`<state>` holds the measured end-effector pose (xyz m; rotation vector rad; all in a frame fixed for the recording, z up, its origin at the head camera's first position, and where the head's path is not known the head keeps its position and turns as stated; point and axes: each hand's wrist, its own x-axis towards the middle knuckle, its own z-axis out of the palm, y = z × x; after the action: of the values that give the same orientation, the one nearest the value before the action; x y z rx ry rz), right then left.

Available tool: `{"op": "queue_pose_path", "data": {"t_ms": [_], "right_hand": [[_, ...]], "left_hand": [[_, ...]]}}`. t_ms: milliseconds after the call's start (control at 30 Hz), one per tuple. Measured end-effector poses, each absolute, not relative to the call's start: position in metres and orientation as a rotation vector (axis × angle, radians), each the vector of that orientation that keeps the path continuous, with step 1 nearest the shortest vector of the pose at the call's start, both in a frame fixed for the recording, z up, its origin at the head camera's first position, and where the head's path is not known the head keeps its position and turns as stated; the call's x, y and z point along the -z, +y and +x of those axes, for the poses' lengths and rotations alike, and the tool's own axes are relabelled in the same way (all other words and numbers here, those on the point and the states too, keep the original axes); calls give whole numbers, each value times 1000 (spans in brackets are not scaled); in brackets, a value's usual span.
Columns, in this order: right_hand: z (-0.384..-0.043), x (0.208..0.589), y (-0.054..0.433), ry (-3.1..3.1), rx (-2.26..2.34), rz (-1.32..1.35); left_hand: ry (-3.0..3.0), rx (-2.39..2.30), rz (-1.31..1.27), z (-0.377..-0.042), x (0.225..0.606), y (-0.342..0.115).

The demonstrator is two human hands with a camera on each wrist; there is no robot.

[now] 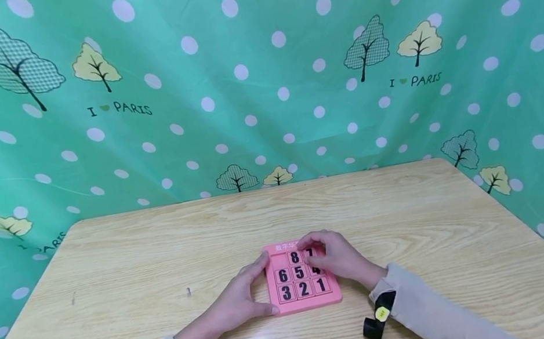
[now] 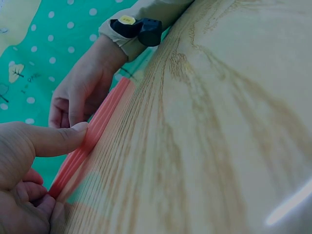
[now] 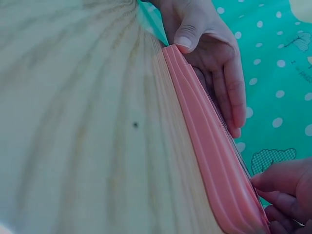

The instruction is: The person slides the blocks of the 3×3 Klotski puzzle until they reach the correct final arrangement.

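Note:
A pink number slide puzzle (image 1: 307, 304) lies flat on the wooden table. Its black-numbered tiles read 8 and 7 in the top row, 6, 5, 4 in the middle and 3, 2, 1 at the bottom; the top-left slot has no tile. My left hand (image 1: 238, 299) holds the puzzle's left side, thumb by the lower corner and fingers along the upper edge. Over the top-right tiles, my right hand (image 1: 334, 255) touches the board with bent fingers, partly covering the 7 and 4. The right wrist view shows the puzzle's ridged pink side (image 3: 204, 141) between both hands.
The light wooden table (image 1: 124, 273) extends around the puzzle. A green dotted cloth (image 1: 242, 109) with tree prints hangs behind and along the sides. A black strap with a yellow round label (image 1: 382, 313) sits on the right wrist.

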<state>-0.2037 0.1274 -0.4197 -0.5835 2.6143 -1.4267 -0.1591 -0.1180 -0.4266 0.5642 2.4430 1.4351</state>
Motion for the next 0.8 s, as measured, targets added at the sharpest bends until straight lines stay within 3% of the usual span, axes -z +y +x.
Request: {"op": "queue_pose_path", "data": {"t_ms": [800], "right_hand": [[-202, 421, 105, 2628, 1405, -661]], "left_hand": [[2409, -1463, 579, -158, 426, -119]]}}
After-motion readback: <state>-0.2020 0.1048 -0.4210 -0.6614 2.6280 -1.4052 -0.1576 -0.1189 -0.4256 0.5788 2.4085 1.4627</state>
